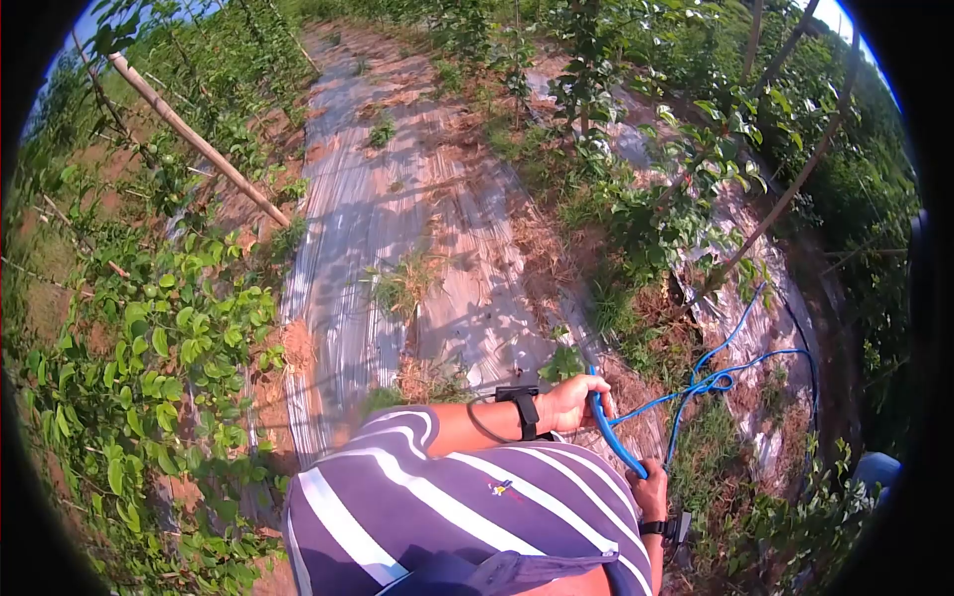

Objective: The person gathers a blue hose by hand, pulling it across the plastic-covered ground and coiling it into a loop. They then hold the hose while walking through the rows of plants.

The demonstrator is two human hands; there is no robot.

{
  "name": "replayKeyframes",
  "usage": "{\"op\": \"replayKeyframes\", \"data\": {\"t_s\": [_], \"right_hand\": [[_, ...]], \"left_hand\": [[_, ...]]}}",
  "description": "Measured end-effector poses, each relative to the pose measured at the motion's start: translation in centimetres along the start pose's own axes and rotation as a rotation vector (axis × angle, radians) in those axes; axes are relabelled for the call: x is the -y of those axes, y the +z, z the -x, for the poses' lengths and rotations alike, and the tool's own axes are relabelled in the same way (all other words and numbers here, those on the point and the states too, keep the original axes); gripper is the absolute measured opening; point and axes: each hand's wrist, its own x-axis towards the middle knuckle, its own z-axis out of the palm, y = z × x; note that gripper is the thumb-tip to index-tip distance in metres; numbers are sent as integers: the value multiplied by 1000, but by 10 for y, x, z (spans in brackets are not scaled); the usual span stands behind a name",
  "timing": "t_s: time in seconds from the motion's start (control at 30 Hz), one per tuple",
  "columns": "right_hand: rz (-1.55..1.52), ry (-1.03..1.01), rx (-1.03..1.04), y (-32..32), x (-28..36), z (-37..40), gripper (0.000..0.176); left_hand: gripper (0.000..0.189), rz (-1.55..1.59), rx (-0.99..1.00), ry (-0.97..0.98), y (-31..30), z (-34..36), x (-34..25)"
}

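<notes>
My left hand [574,403] reaches across in front of my striped shirt, its fingers closed round a thick blue hose [618,444]. Lower and to the right, my right hand [650,485] is closed round the same hose. A short bent length runs between the two hands. From there thinner-looking blue line trails off to the right and lies in a loose tangle [714,382] on the ground. Each wrist wears a dark strap with a small device. Part of the right hand's grip is hidden from view.
Silvery plastic mulch film [368,209] covers the bed ahead, with dry soil and weeds on it. Leafy plants [149,348] stand at the left, and more grow at the right. A wooden pole [199,139] leans at the left, another pole [785,204] at the right.
</notes>
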Motion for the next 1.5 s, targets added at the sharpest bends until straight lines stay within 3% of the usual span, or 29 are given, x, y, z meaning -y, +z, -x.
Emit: {"op": "replayKeyframes", "data": {"t_s": [0.13,0.67,1.03,1.3,1.4,1.43,1.5], "right_hand": [[-37,11,-27,-5,4,7,25],[-35,35,-168,-10,18,-5,20],[-28,58,-110,-3,26,-18,21],[-47,53,-123,6,16,-14,23],[-50,163,-81,-2,32,-6,20],[-30,91,-123,-3,33,-2,18],[-32,136,-90,-10,31,3,20]], "left_hand": [[19,27,-92,23,12,2,4],[13,0,5,-39,29,-18,-35],[14,17,33,-53,16,-22,-50],[17,-52,-61,-88,14,-25,-48],[16,-31,21,-81,7,-29,-47],[15,-5,39,-79,8,-29,-45],[12,-45,7,-75,18,-20,-46]]}}
